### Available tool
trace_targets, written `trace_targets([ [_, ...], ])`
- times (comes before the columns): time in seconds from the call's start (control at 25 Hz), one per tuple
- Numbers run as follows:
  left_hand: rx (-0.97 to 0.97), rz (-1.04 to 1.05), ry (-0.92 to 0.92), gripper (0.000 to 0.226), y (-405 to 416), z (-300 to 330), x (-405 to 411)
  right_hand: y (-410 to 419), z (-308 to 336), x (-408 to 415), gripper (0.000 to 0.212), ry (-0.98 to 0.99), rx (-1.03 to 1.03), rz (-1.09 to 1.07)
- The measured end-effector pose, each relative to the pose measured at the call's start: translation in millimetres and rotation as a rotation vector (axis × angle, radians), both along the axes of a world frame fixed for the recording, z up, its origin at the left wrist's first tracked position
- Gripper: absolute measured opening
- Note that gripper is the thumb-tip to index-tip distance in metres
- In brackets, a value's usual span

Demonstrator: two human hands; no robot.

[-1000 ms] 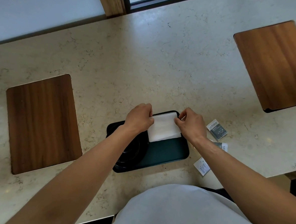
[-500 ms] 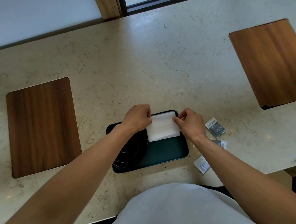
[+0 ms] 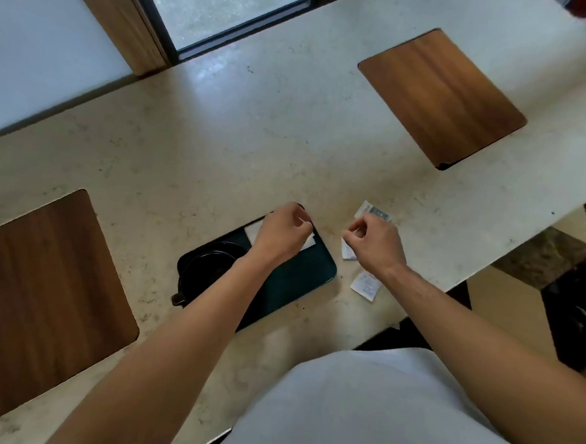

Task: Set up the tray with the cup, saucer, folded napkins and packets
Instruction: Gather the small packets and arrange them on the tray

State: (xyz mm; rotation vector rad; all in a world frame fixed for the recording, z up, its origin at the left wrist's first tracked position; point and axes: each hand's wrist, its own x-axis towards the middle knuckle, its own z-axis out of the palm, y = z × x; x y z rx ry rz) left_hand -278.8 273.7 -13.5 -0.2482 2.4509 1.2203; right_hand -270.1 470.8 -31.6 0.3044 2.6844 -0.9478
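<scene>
Left hand (image 3: 280,236) over folded napkin (image 3: 309,242) at tray (image 3: 316,274) far corner, fingers curled; whether they pinch it I cannot tell, likely steadying it. Right hand (image 3: 374,244) loosely curled above packets (image 3: 365,285) on counter, probably next. Cup (image 3: 209,271) sits at tray's left end

white shirt (image 3: 376,415), bare forearms, no sleeves visible

3 pkts (image 3: 365,286), 2 wood boards (image 3: 441,97), 1 tray (image 3: 301,280)
</scene>
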Motion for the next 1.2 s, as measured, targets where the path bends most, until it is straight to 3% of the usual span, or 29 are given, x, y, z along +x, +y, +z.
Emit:
trace_targets([
  [0.24,0.14,-0.01,-0.136,0.01,49,-8,37,61,-19,26,0.022,-0.012,0.077,-0.031],
  [0.44,0.163,0.102,-0.216,0.013,83,-18,47,92,-42,11,0.052,-0.053,0.066,0.193],
  [0.56,0.168,0.251,-0.301,0.017,109,-19,43,105,-44,2,0.059,-0.034,0.072,0.336],
  [0.92,0.163,0.573,-0.29,0.017,152,-23,38,129,-42,-25,0.05,-0.05,0.087,0.587],
  [1.08,0.163,0.561,-0.276,0.021,155,-24,39,125,-39,-31,0.037,-0.029,0.092,0.594],
  [1.2,0.137,0.503,-0.261,0.024,151,-23,38,125,-33,-30,0.02,-0.106,-0.067,0.548],
])
